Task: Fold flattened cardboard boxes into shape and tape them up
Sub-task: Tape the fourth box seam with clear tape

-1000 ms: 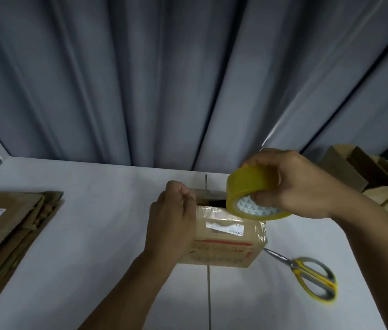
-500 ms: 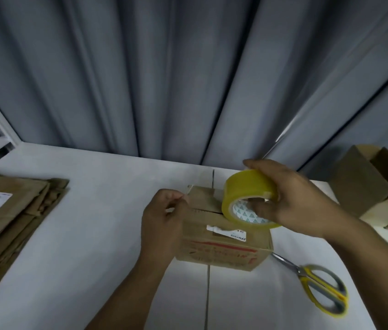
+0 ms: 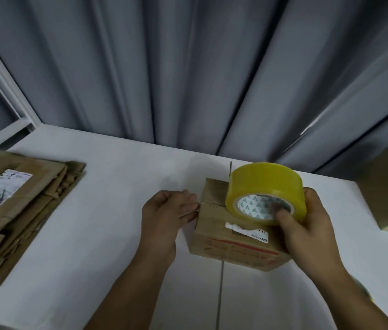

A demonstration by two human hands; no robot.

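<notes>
— White surface (image 3: 93,234), grey curtain (image 3: 188,67). What changed?

— Your right hand (image 3: 307,232) grips the tape roll (image 3: 264,182), now on edge atop the box (image 3: 214,225) mid-surface, core facing you. Your left hand (image 3: 162,215) slid to its left edge, fingers curled; whether pinching tape, I cannot tell. Top seam runs left-right: taping looks underway.

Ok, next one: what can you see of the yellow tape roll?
The yellow roll of packing tape is wide and glossy, wound on a white core printed with green triangles. It is held tilted, open face toward the camera, over the small brown cardboard box. The right hand grips it, thumb in the core, fingers behind the rim. No loose strip is discernible.
</notes>
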